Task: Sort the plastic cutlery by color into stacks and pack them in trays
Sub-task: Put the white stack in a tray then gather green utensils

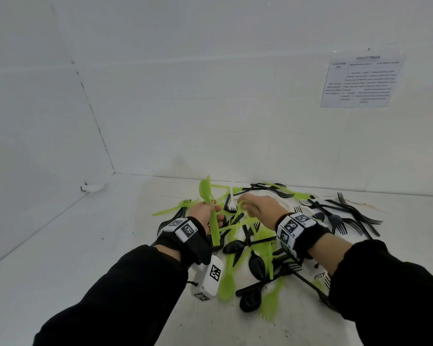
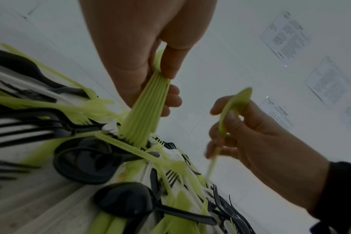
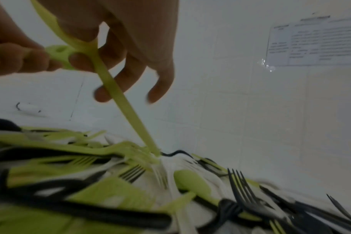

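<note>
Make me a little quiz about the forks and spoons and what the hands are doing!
1. True or false: the left hand holds a stack of green cutlery.
2. What colour is the piece that the right hand is lifting from the pile? A) black B) green C) white
3. Fill in: the paper sheet is stuck on the ____.

Key: 1 true; 2 B, it pinches a green spoon; 3 wall.
</note>
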`<state>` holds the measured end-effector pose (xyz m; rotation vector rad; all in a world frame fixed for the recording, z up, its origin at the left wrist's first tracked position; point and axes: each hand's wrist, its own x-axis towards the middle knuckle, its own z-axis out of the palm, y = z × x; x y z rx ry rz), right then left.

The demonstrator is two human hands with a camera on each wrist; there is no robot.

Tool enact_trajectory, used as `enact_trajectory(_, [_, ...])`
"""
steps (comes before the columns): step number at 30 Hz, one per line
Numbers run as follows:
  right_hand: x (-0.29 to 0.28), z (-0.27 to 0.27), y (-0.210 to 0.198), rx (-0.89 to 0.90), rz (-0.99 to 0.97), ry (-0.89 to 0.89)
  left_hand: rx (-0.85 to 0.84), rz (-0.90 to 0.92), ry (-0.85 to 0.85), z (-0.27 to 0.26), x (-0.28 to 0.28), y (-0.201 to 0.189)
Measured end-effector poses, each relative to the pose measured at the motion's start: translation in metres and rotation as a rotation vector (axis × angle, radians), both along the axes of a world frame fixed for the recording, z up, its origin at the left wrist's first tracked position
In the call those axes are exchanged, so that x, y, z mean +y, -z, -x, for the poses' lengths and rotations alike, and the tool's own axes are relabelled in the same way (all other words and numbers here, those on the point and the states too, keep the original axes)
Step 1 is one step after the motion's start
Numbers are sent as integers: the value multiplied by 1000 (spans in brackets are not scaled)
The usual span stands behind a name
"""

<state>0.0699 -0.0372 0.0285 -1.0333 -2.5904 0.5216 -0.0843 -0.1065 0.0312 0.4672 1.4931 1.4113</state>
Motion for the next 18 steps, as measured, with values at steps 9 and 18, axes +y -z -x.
enact_trajectory(9, [-23,23,7,-506,-10,-316,-63,-65,-99,18,-8,-3])
enact_trajectory(18, [-28,39,29,-543,12,-318,-103,-74,-109,28,-21,-4])
